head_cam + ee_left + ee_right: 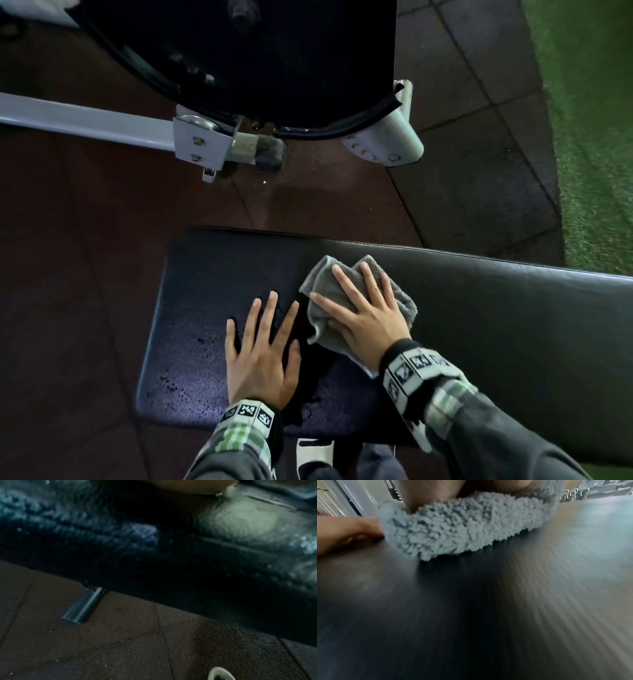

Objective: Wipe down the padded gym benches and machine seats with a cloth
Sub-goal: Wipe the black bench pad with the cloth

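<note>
Cloth (346, 301) lies flat under right hand (368, 317) — on bench pad (496, 325).

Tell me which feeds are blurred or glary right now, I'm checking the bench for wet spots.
Head view: sharp; pale glare on the bench pad around the left hand, droplets visible there; right hand presses the cloth flat. Left wrist view: dim, pad soft and out of focus, floor tiles clearer. Right wrist view: cloth fibres readable, pad streaked by motion blur.

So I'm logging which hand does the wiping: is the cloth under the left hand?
No, the grey cloth lies under the right hand; the left hand presses bare bench padding.
</note>
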Tool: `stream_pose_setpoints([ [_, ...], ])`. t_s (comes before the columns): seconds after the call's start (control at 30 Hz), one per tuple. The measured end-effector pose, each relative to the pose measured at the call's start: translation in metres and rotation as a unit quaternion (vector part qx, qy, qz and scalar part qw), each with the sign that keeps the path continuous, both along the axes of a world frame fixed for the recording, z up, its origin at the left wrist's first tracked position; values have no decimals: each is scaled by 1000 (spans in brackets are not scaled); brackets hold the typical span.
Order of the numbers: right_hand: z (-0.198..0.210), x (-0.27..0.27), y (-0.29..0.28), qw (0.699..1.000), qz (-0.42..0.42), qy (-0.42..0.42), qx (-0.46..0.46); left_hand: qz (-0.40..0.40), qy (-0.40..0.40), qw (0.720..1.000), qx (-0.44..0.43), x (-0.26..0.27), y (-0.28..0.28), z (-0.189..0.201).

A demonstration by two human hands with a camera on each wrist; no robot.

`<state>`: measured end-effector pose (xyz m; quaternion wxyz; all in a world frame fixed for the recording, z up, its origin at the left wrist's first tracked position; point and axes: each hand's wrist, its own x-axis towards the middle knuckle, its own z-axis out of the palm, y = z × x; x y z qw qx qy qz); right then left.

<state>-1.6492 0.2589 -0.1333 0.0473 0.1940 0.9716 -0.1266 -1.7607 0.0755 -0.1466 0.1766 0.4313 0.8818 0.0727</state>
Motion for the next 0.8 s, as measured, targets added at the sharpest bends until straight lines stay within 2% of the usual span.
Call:
stream_pose_setpoints([
  [0.13,-4,-33,40,1000,-5,-22,-2,-1,-4,1000,-7,-1,0,0],
  [0.3,-6,-3,78,988,-138,-62,-21,3,-8,1000,-3,1,-1,2],
  [0.4,-1,35,71,993,-112,-47,6,7,-12,1000,2,1,-1,2],
  [0.5,2,48,38,997,-69,-20,24,7,-17,1000,1,1,0,1],
  [0.63,6,16,5,999,20,-27,-2,12,-22,1000,-3,1,0,2],
  [0.73,5,-22,23,998,23,-55,-16,10,-16,1000,-10,1,0,1],
  [0.8,5,-38,44,996,-4,-77,-31,9,-11,1000,-11,1,-1,1],
])
